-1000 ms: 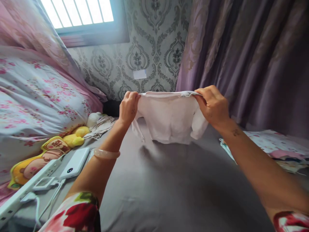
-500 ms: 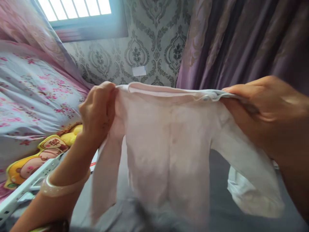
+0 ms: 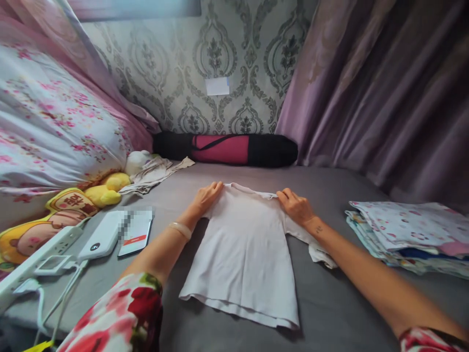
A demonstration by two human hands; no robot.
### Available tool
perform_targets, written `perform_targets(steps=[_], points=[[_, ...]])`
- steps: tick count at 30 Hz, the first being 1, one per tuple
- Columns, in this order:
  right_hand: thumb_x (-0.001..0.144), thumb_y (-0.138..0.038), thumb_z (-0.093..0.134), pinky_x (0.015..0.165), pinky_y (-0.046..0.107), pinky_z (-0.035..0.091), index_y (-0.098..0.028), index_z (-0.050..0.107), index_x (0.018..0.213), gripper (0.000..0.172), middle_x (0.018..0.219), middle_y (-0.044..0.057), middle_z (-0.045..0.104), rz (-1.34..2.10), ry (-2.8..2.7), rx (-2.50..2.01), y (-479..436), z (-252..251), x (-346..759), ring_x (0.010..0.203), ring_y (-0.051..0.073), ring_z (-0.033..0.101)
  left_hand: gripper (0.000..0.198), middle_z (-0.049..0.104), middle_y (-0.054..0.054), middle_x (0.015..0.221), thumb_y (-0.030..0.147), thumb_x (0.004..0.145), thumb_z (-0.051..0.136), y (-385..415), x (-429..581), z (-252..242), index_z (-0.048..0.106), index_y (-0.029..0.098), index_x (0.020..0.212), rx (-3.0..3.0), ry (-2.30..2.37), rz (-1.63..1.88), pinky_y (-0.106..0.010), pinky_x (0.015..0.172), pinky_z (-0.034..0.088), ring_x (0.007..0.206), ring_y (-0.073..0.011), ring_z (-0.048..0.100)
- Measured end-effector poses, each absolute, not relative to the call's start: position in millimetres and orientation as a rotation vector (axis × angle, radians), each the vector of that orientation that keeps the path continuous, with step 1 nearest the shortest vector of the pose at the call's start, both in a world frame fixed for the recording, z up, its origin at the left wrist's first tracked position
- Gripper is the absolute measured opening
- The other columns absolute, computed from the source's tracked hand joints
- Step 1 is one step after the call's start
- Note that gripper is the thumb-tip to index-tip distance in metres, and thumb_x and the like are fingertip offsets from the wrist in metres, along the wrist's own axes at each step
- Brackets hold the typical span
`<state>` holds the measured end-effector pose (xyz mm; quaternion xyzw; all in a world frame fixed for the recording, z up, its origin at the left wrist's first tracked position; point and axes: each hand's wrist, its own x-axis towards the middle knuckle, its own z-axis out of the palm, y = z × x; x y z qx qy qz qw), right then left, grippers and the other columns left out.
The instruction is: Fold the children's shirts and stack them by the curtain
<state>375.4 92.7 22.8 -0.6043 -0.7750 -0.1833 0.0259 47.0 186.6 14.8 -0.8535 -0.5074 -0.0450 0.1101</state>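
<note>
A small white long-sleeved shirt (image 3: pixel 249 254) lies spread on the grey bed sheet (image 3: pixel 330 293), its neckline toward the far wall and its hem toward me. My left hand (image 3: pixel 209 196) pinches the shirt's left shoulder beside the collar. At the other shoulder, my right hand (image 3: pixel 296 206) grips the cloth with closed fingers. One sleeve comes out beneath my right forearm, its cuff bunched up. The other sleeve is mostly hidden behind my left arm.
On the right sits a stack of folded printed cloths (image 3: pixel 406 234). To the left are a power bank (image 3: pixel 104 234), a phone (image 3: pixel 137 232), a power strip (image 3: pixel 60 242) with cables, and plush toys (image 3: pixel 106 189). A black and pink roll bag (image 3: pixel 223 149) lies along the wall.
Both hands have lowered the shirt from in front of my face onto the bed, farther from me. It was hanging in the air and now lies flat.
</note>
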Motion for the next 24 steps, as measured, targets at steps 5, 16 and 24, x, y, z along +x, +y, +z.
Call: perform_targets(steps=[5, 16, 24], points=[[0.1, -0.02, 0.018, 0.059, 0.027, 0.035, -0.02, 0.054, 0.123, 0.042, 0.11, 0.013, 0.059, -0.591, -2.43, -1.928, 119.8, 9.3, 378.8, 0.089, 0.02, 0.059, 0.032, 0.059, -0.013, 0.108, 0.024, 0.1, 0.025, 210.2, 50.4, 7.0, 0.045, 0.016, 0.124, -2.504, -1.461, -0.066, -0.028, 0.069, 0.049, 0.091, -0.0222, 0.066], [0.099, -0.014, 0.018, 0.061, 0.027, 0.036, -0.016, 0.053, 0.119, 0.04, 0.109, 0.015, 0.057, -0.629, -2.502, -1.976, 179.8, 4.6, 396.8, 0.09, 0.022, 0.06, 0.032, 0.058, -0.014, 0.11, 0.018, 0.099, 0.026, 265.2, 74.3, 1.4, 0.046, 0.016, 0.124, -2.515, -1.439, -0.027, -0.03, 0.074, 0.05, 0.094, -0.0232, 0.066], [0.099, -0.026, 0.031, 0.08, 0.037, 0.039, -0.012, 0.055, 0.115, 0.032, 0.11, 0.018, 0.06, -0.316, -2.15, -2.278, 206.5, 1.8, 384.9, 0.099, 0.028, 0.058, 0.027, 0.059, -0.017, 0.112, 0.019, 0.097, 0.034, 287.8, 93.0, 0.7, 0.052, 0.013, 0.115, -2.527, -1.629, -0.032, -0.035, 0.083, 0.046, 0.101, -0.026, 0.061]])
